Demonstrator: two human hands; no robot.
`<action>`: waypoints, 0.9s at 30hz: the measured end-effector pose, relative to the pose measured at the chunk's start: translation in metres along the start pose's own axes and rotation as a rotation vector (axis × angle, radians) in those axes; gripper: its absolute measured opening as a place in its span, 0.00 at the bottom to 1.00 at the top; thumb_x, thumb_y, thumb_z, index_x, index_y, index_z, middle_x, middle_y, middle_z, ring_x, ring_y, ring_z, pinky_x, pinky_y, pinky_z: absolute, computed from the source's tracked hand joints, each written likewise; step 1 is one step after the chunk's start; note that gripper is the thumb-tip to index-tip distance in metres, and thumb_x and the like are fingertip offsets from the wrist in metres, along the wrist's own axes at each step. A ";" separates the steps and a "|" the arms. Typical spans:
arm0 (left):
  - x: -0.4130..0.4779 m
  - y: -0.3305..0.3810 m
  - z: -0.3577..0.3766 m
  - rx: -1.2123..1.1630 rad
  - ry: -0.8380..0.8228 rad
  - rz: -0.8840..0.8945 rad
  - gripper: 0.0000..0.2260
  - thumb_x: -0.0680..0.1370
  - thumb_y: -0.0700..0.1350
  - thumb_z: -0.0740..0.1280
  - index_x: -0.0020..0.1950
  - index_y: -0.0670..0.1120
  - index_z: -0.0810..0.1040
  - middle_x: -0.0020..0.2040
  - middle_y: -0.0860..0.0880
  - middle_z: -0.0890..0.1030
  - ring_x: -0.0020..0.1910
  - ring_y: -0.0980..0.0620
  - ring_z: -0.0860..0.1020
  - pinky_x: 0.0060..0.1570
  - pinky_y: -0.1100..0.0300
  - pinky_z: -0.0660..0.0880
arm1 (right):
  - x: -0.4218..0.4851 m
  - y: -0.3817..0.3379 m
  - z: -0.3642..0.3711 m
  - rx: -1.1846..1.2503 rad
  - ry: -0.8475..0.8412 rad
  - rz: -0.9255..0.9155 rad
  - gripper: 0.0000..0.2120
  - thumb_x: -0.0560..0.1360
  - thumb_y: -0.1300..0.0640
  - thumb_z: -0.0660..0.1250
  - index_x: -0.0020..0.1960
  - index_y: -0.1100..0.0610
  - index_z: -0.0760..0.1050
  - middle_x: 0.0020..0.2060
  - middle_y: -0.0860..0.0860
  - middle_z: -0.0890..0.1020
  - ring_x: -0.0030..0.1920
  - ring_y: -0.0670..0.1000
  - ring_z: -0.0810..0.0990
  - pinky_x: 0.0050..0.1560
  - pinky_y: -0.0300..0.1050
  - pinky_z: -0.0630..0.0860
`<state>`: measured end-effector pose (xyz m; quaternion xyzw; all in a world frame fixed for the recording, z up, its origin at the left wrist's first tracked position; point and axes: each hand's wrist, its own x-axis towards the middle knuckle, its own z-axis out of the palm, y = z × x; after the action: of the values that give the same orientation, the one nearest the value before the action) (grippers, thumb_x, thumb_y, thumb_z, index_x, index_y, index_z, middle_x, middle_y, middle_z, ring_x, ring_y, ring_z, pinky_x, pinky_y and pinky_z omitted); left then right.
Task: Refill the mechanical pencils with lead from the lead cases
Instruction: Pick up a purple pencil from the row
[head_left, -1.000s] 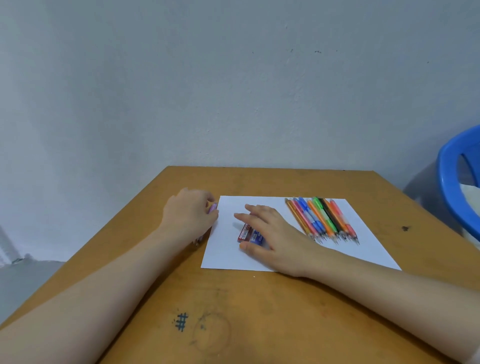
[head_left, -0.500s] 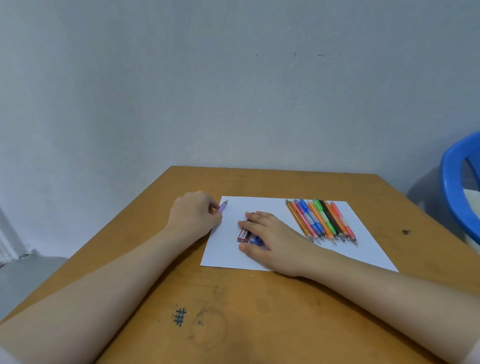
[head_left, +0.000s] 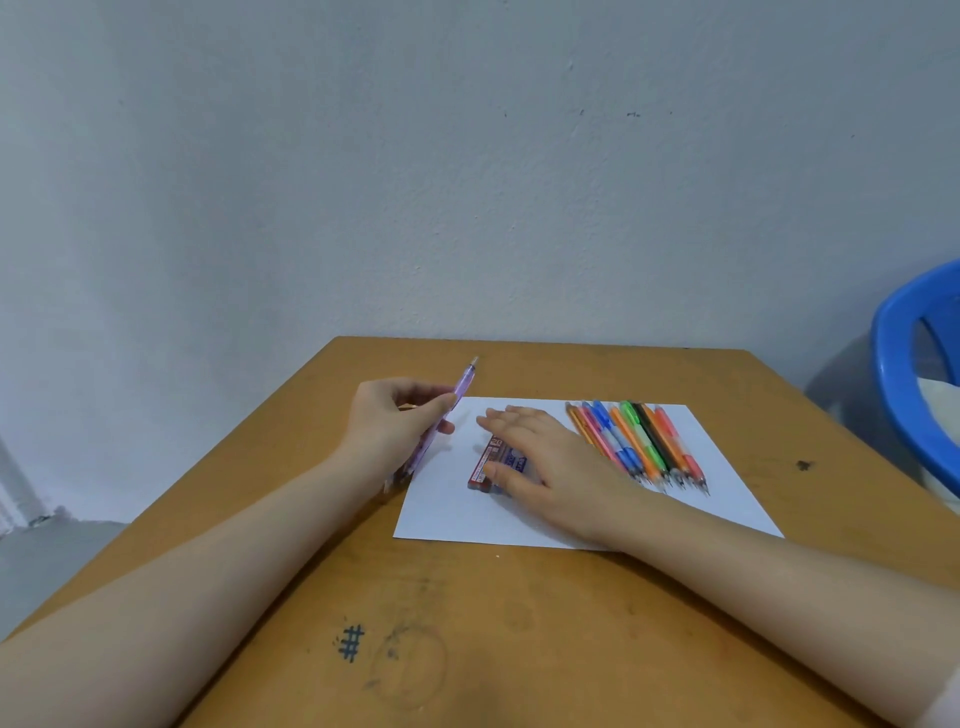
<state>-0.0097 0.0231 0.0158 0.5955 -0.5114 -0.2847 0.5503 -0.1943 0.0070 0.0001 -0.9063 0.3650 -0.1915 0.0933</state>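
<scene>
- Forearms, two and bare, reach in from the near edge of a brown wooden desk (head_left: 467, 613) that stands against a pale grey wall (head_left: 467, 182).
- A white rectangular sheet of paper (head_left: 447, 514) lies flat on the middle of the desk, a little nearer the right edge than the left.
- The left hand (head_left: 400, 426) is raised just over the paper's left edge and grips a translucent purple mechanical pencil (head_left: 448, 414) between the thumb and curled fingers.
- That pencil is slanted. Its thin end points up toward the far edge of the desk and its other end is down by the wrist. The thin end looks like the writing tip, though it is too small to be sure.
- The right hand (head_left: 545, 462) lies palm down on the left half of the paper, its fingers straight and close together.
- Under it, a small flat red lead case (head_left: 480, 465) and a blue lead case (head_left: 515, 461) sit side by side. The thumb rests on the red one's near end.
- A row of mechanical pencils (head_left: 639, 441) in orange, pink, blue, green and black lies packed side by side on the right half of the paper, tips toward the near edge.
- An inked hash mark (head_left: 351, 643) and a faint drawn circle sit close to the near edge.
- A curved blue plastic rim (head_left: 904, 364) shows beyond the desk's right edge.
</scene>
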 end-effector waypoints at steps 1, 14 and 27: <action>0.000 0.001 0.001 0.001 0.006 0.018 0.02 0.74 0.45 0.71 0.46 0.52 0.81 0.41 0.51 0.83 0.35 0.59 0.82 0.37 0.65 0.78 | 0.000 0.001 -0.002 0.017 0.048 0.004 0.24 0.80 0.47 0.58 0.74 0.51 0.60 0.73 0.47 0.64 0.73 0.44 0.57 0.70 0.39 0.55; -0.017 0.008 0.003 -0.019 -0.172 0.227 0.06 0.74 0.39 0.71 0.47 0.50 0.84 0.30 0.54 0.81 0.29 0.60 0.76 0.30 0.68 0.71 | 0.004 0.011 -0.028 0.424 0.546 0.062 0.14 0.76 0.60 0.66 0.61 0.51 0.77 0.49 0.46 0.81 0.48 0.40 0.78 0.48 0.33 0.74; -0.016 0.006 0.002 0.072 -0.223 0.320 0.07 0.74 0.39 0.72 0.47 0.49 0.84 0.39 0.52 0.82 0.32 0.58 0.77 0.31 0.66 0.73 | 0.006 0.013 -0.032 0.509 0.507 0.155 0.08 0.75 0.59 0.69 0.43 0.46 0.80 0.42 0.42 0.83 0.44 0.39 0.78 0.43 0.41 0.76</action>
<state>-0.0182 0.0378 0.0177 0.4905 -0.6672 -0.2393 0.5070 -0.2123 -0.0074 0.0268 -0.7474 0.3850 -0.4869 0.2366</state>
